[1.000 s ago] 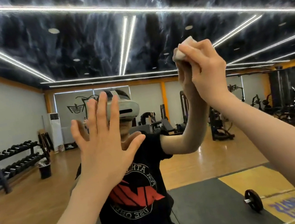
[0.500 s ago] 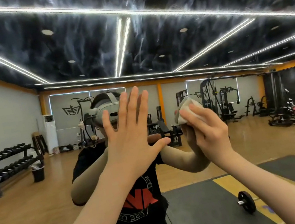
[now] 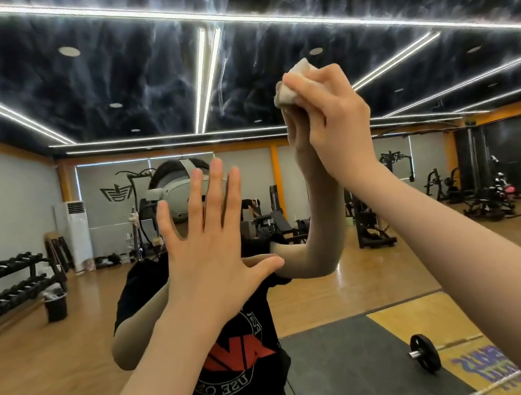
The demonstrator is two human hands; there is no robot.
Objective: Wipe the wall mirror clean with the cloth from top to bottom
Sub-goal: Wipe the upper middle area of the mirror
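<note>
Two bare forearms reach up and forward from the bottom of the view. The left hand point(image 3: 209, 241) is raised at about face height, palm facing away, with all four fingers straight and spread and the thumb stretched out to the right. The left forearm rises from the lower left corner. The right hand point(image 3: 330, 115) is raised higher, above head level, with its back toward the camera. Its fingers curl round a small wadded cloth point(image 3: 290, 86), which pokes out above the knuckles. The right forearm slants up from the lower right corner.
</note>
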